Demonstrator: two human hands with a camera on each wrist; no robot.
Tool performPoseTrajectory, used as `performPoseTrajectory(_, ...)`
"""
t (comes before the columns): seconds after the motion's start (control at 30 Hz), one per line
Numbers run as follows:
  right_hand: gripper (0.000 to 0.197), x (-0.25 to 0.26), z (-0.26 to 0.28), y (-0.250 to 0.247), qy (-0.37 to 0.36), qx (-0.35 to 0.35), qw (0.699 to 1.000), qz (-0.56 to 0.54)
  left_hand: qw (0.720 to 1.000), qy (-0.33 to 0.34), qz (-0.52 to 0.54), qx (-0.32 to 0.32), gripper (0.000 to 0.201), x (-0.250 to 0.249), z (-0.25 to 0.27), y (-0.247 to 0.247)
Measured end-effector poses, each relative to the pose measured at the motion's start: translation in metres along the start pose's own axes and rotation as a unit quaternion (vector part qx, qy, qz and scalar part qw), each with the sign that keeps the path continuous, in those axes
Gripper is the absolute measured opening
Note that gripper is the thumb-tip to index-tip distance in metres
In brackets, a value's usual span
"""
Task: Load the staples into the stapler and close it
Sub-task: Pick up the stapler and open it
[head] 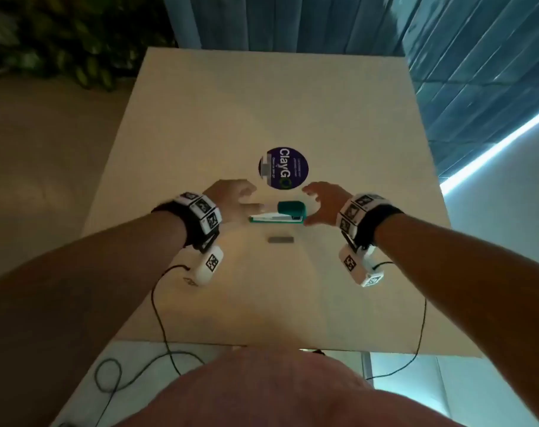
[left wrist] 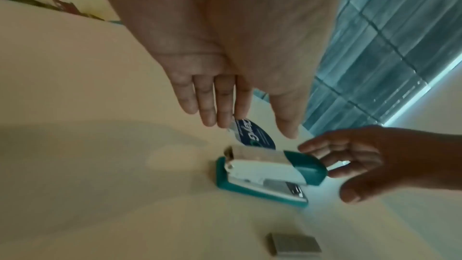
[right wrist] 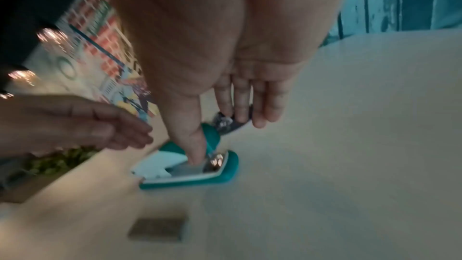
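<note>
A teal and white stapler lies flat on the beige table, teal cap to the right. Metal shows along its top in the left wrist view, where the stapler is near centre. A grey block of staples lies loose just in front of it. My left hand hovers at the stapler's left end with straight fingers, holding nothing. My right hand is spread around the right end. Its thumb crosses the stapler there; contact is unclear. The staples lie nearer the camera.
A round dark-blue sticker sits on the table just behind the stapler. Black cables run from both wrist units over the near table edge. Foliage is at the far left and blinds at the right.
</note>
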State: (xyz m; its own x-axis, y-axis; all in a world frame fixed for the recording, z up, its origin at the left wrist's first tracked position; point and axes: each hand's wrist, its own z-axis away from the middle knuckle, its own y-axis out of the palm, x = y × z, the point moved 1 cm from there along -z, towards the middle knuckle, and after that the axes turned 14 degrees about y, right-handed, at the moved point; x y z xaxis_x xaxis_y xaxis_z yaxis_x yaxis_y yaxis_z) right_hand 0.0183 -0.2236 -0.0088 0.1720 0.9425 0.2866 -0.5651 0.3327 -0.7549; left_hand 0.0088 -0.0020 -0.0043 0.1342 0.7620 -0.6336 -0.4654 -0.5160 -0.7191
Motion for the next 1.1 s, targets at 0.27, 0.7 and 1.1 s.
performPoseTrajectory(0.27, 0.057, 0.009, -0.016, 0.025, 0.024, -0.033, 0.999, 0.026, 0.988, 0.091, -0.109, 0.065, 0.067, -0.03, -0.028, 0.037)
performPoseTrajectory(0.7, 0.043, 0.01, -0.022, 0.025, 0.019, -0.031, 0.999, 0.009, 0.975, 0.154, -0.154, 0.05, 0.032, -0.039, -0.039, 0.036)
performPoseTrajectory(1.1, 0.038, 0.003, -0.02, 0.029, 0.005, -0.036, 0.998, -0.046, 0.98, 0.147, 0.017, -0.13, 0.031, 0.035, 0.027, -0.027)
